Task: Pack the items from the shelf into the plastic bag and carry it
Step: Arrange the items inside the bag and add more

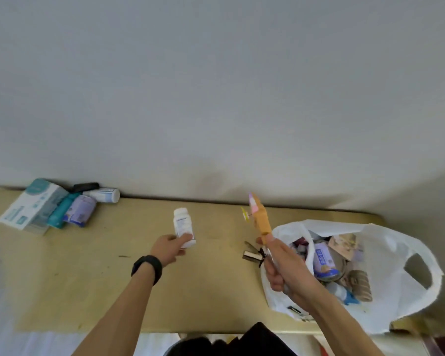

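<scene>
Head view, left arm: reaches forward from the lower middle over the shelf, forearm bare, a black wristband at the wrist.
Head view, left hand: fingers and thumb curled round the lower end of a white bottle, gripping it. Whether the bottle's base touches the shelf cannot be told.
White bottle, axis: long axis runs away from the person, cap end towards the wall, leaning a little to the left.
Head view, right arm: comes in from the lower right, the forearm crossing the near edge of the plastic bag.
Head view, right hand: clenched round the lower end of an orange stick-shaped toy, above the bag's left rim. Whether it also pinches the bag's plastic cannot be told.
Orange toy, axis: stands up and away from the hand, tilted slightly left, its pink tip towards the wall; a small yellow piece sits on its left side.
Plastic bag, place: lies on the right end of the shelf, mouth open, handle cut-out on the right, already holding a purple can and other small goods.
Left end of shelf: a white-and-teal box, a teal tube and other small containers lie in a heap, well apart from the bag.
Beside the right hand: a small dark clip lies on the shelf.
</scene>
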`<state>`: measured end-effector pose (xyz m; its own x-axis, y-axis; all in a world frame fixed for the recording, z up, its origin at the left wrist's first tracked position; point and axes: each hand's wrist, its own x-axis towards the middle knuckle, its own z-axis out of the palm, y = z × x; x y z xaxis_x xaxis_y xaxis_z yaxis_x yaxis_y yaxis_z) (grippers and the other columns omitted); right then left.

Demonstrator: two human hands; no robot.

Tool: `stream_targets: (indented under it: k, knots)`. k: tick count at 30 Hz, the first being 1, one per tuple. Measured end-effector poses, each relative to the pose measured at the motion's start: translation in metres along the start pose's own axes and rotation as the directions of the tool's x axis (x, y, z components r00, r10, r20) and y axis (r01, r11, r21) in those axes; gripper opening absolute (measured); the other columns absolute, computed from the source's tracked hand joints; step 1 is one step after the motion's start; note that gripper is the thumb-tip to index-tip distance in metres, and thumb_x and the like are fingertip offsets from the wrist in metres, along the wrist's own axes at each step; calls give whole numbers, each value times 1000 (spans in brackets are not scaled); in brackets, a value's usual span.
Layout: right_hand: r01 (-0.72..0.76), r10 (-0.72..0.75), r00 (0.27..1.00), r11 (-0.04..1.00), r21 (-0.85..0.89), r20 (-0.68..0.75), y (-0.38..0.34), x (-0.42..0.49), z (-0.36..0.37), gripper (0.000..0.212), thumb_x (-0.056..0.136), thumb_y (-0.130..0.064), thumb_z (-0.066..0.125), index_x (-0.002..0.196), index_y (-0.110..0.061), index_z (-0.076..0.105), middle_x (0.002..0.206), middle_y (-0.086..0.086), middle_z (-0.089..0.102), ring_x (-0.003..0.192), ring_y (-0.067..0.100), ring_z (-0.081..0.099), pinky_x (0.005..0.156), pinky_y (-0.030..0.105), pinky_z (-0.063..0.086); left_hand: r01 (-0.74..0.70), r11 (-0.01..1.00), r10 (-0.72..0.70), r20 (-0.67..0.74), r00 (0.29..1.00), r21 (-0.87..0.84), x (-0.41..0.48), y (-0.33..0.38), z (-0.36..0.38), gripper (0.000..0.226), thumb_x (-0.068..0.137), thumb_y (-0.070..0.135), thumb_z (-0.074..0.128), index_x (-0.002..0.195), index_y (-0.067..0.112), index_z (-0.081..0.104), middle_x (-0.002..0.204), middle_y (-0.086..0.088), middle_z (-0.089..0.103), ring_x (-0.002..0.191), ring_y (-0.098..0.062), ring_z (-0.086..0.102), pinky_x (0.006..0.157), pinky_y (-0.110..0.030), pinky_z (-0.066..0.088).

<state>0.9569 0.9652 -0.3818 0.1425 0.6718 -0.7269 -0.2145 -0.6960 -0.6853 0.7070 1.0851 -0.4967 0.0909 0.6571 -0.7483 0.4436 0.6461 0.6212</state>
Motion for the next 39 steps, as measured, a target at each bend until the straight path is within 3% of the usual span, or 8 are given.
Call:
stream_targets:
  k: [6,12,19,25,30,33,35,39]
  knots:
    - [263,-260,964,963,55,-60,-35,-51,-96,48,98,-52,48,90,-4,45,50,5,42,39,15,23,44,25,14,-397,904,404,-11,915,159,-75,122,77,35,85,47,66,108,21,67,95,7,72,87,-11,70,73,-30,51]
    - [306,-258,936,933,189,-241,-7,-96,-227,47,96,-55,48,84,-10,44,50,3,41,36,12,23,42,18,18,-671,541,629,285,723,508,-143,204,218,48,71,64,64,94,22,62,86,7,66,78,-13,62,63,-33,47]
    - [225,-162,949,949,223,-269,56,-108,-310,54,88,-58,52,106,-7,55,57,5,46,41,12,26,42,20,21,-576,-113,348,575,741,810,-144,172,328,55,69,70,57,96,23,61,91,0,63,75,-20,59,57,-30,49]
    - [102,-83,967,993,67,-242,91,-89,-298,57,94,-61,49,96,-4,55,55,3,47,40,14,28,42,24,21,-452,-290,266,525,809,844,-116,133,341,45,87,48,55,119,16,56,113,-7,62,96,-27,62,75,-35,50]
    - [11,-20,973,999,-43,-229,106,-85,-278,43,100,-55,42,79,-19,52,44,-5,46,36,12,31,39,21,23,-280,-532,394,526,753,799,-100,125,318,42,95,25,47,137,20,48,154,-9,31,143,-31,22,115,-53,19]
    - [-5,1,972,1000,-18,-235,112,-79,-275,43,99,-55,43,83,-15,52,50,-3,48,38,11,32,41,21,24,-154,-496,466,412,783,854,-108,137,298,50,96,18,45,145,22,38,163,-13,-4,148,-39,-5,116,-62,1]
    - [-3,-8,972,999,-45,-235,109,-73,-272,45,99,-54,44,90,-11,52,56,1,48,40,11,32,41,21,24,-51,-395,466,248,849,917,-116,149,285,48,95,19,44,142,26,42,162,-17,-8,146,-47,1,113,-63,11]
    - [37,-98,962,972,-230,-256,93,-56,-262,37,96,-54,47,91,-18,43,55,0,50,37,10,35,39,22,29,-120,-148,401,170,900,982,-129,159,263,33,93,16,45,124,16,55,130,-14,54,109,-32,57,81,-38,46]
